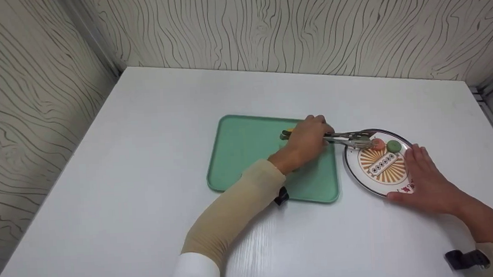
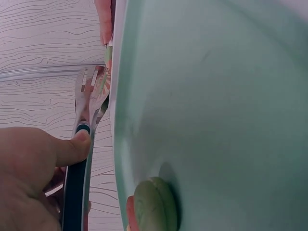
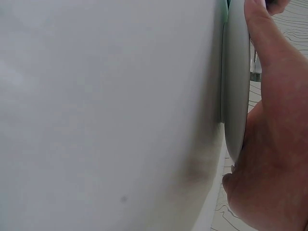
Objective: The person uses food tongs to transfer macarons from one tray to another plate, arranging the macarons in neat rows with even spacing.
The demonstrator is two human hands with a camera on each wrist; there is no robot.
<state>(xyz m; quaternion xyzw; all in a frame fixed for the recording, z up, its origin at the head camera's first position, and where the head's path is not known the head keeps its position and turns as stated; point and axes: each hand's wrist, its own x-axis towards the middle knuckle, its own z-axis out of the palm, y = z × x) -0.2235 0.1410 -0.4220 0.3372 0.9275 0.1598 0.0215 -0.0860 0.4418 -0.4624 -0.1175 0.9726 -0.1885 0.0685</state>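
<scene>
My left hand [image 1: 308, 146] grips metal tongs [image 1: 343, 137] with dark handles, reaching across the green tray. The tongs' tips hover over the left part of a round patterned plate [image 1: 355, 168], beside a pinkish-red macaron [image 1: 377, 144]. Whether they hold anything I cannot tell. A green macaron [image 1: 394, 146] lies to the right of the red one on the plate. My right hand [image 1: 432, 183] rests on the plate's right rim, fingers straight and thumb spread. In the left wrist view a green macaron [image 2: 155, 204] sits on the tray, with a reddish one partly hidden beside it.
The green tray [image 1: 234, 156] lies left of the plate, its raised rim close to it. Something yellow [image 1: 290, 130] shows behind my left hand. Wood-patterned panels [image 1: 266, 27] stand behind the white table [image 1: 118, 183] and on both sides.
</scene>
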